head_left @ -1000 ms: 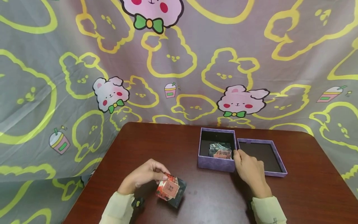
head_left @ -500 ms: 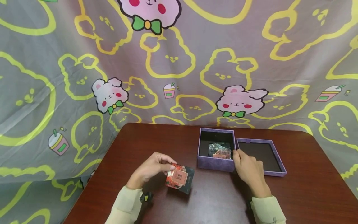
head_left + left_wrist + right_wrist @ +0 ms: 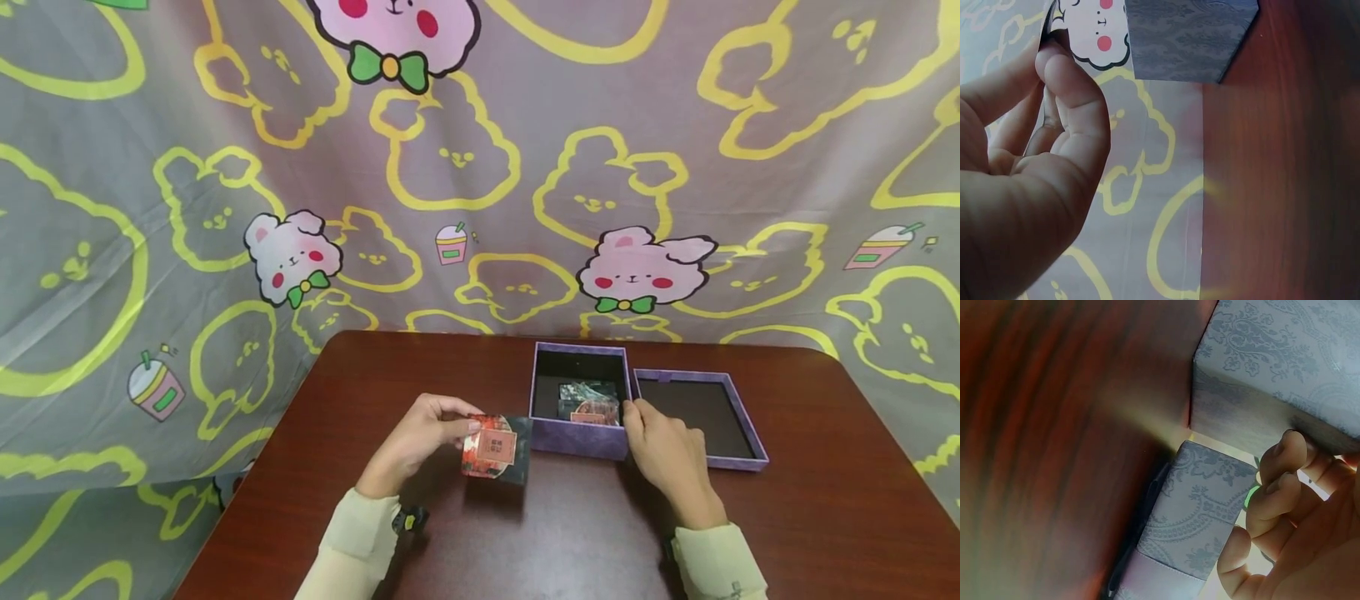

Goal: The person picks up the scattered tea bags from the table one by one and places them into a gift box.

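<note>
My left hand pinches a flat square packet by its left corner, thumb on top. The packet has a red and white print, a pink label and a dark right side; it hangs above the table, left of the purple box. In the left wrist view only a thin dark edge of it shows beyond the fingertips. The fingers of my right hand grip the box's wall at the front right corner. Several similar packets lie inside the black interior, toward the front.
The purple lid lies inside up, right against the box's right side. All stands on a dark red wooden table. A grey curtain with cartoon bears and rabbits hangs behind the far edge and along the left.
My left hand has carried the packet to the right and away from me, closer to the box, and the packet has turned a little. The right hand stays at the box corner.
</note>
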Motion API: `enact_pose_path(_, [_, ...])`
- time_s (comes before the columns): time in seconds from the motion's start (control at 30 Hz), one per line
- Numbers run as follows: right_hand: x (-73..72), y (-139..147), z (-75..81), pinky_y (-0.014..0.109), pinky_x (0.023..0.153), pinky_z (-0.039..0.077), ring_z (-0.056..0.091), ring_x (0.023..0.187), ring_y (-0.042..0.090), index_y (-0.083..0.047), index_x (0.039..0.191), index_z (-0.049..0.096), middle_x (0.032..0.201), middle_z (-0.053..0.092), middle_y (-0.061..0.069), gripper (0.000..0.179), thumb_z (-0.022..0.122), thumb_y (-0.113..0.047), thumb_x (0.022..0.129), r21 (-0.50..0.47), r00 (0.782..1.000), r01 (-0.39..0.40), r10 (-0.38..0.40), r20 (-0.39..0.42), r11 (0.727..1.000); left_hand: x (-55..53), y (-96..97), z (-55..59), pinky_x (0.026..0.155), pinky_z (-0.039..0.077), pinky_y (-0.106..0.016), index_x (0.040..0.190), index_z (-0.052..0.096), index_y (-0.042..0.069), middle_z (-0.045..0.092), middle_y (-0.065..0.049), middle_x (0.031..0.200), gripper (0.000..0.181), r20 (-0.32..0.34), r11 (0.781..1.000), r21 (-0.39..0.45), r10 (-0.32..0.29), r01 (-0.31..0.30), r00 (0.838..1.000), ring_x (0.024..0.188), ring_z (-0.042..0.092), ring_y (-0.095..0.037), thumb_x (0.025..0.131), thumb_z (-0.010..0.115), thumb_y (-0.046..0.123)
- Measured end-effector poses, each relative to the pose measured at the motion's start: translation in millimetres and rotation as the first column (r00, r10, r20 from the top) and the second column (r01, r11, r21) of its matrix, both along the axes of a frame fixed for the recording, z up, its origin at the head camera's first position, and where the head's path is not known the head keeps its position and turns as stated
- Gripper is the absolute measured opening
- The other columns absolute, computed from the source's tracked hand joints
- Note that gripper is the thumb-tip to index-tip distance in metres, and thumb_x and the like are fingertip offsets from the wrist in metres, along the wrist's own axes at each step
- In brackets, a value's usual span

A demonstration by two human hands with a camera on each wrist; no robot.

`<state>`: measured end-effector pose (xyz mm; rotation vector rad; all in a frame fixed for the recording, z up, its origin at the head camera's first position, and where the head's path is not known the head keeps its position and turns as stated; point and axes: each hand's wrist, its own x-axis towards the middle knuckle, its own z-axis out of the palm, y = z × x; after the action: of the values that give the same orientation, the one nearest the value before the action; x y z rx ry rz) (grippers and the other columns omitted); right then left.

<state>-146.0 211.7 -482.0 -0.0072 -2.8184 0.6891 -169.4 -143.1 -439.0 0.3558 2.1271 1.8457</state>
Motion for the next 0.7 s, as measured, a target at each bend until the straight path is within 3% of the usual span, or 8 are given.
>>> enact_pose_path(0.3, [-0.8,2.4,1.0,0.047,0.054,0.033,0.058,0.063,0.033,-0.017,0.077,0.047,0.065,0.053,0.007,0.043,0.031,-0.043,0.108,0.003,1.0,-0.001,0.001,-0.018,1.0,-8.1,15.4,6.8,0.065,0.055,-0.037,0.104,0.074,-0.007,0.073,-0.011,0.084,0.015,-0.001,0.997,0.046,0.059,-0.059,0.998,0.064,0.061,-0.016,0.089,0.071,-0.003])
enact_pose_path(0.5, [-1.0,2.1,1.2,0.045,0.053,0.033,0.055,0.061,0.029,-0.018,0.077,0.046,0.064,0.051,0.005,0.044,0.03,-0.043,0.108,0.004,1.0,-0.009,0.009,-0.014,1.0,-13.4,27.6,11.1,0.063,0.054,-0.032,0.105,0.073,-0.008,0.072,-0.012,0.084,0.017,-0.012,0.997,0.067,0.045,-0.044,0.999,0.065,0.061,-0.016,0.089,0.072,-0.002])
enact_pose_path(0.7, [-0.9,1.7,-0.6,0.043,0.052,0.032,0.052,0.058,0.027,-0.018,0.077,0.046,0.061,0.046,0.004,0.044,0.029,-0.044,0.108,0.009,1.0,-0.011,0.011,-0.016,1.0,-18.1,35.8,12.8,0.065,0.055,-0.037,0.105,0.073,-0.009,0.072,-0.012,0.082,0.018,-0.032,0.997,0.073,0.041,-0.039,0.999,0.065,0.061,-0.016,0.089,0.073,-0.002])
